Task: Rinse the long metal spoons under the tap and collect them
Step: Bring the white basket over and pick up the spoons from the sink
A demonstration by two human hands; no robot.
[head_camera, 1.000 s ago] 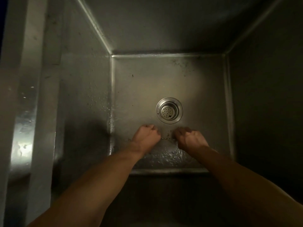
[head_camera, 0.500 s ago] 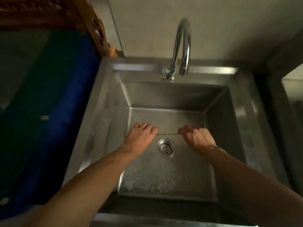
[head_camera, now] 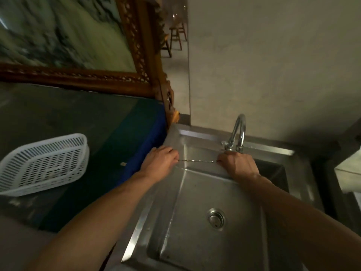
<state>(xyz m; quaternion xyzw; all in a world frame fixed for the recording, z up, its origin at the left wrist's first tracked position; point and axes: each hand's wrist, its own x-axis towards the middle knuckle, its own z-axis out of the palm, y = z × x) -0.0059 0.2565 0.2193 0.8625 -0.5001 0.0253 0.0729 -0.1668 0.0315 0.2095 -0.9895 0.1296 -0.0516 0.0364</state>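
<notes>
A long, thin twisted metal spoon [head_camera: 197,161] stretches level between my two hands, above the back left corner of the steel sink [head_camera: 195,241]. My left hand [head_camera: 160,163] grips its left end over the sink's left rim. My right hand [head_camera: 237,165] grips its right end just below the curved chrome tap [head_camera: 239,132]. Both ends of the spoon are hidden in my fists. No water is visible coming from the tap.
A white slotted plastic basket [head_camera: 44,163] lies on the dark counter with a blue cloth [head_camera: 144,137] left of the sink. A carved wooden frame [head_camera: 148,71] leans behind the counter. The drain [head_camera: 216,219] sits mid-basin. A plain wall stands behind the tap.
Both hands have lifted the spoon from the sink floor near the drain up to the tap's level. My view has risen, bringing the counter, basket and frame into sight.
</notes>
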